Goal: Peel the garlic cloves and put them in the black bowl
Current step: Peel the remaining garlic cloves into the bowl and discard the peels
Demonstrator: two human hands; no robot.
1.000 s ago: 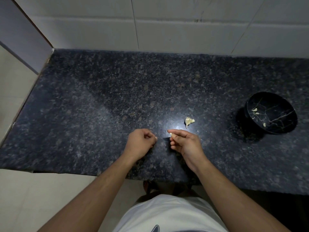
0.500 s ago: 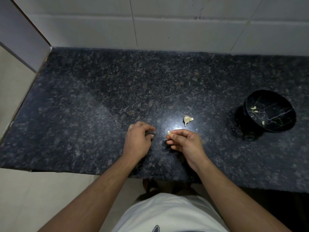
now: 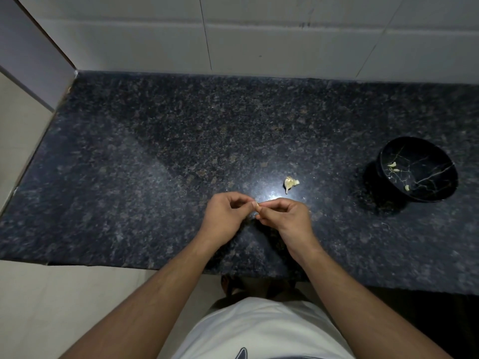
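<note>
A small pale garlic clove (image 3: 256, 204) is pinched between the fingertips of my left hand (image 3: 225, 216) and my right hand (image 3: 287, 219), low over the dark granite counter (image 3: 155, 164). Most of the clove is hidden by my fingers. A small cluster of unpeeled garlic (image 3: 290, 183) lies on the counter just beyond my right hand. The black bowl (image 3: 438, 161) stands at the right, with three peeled cloves (image 3: 393, 167) inside it.
White tiled wall (image 3: 259, 42) runs along the back of the counter. The counter's left end meets a side wall (image 3: 33, 60). Its front edge (image 3: 129, 265) lies just under my forearms, with pale floor below.
My hands were a little apart, the right one holding the clove. They have come together, and now both pinch the clove at the fingertips.
</note>
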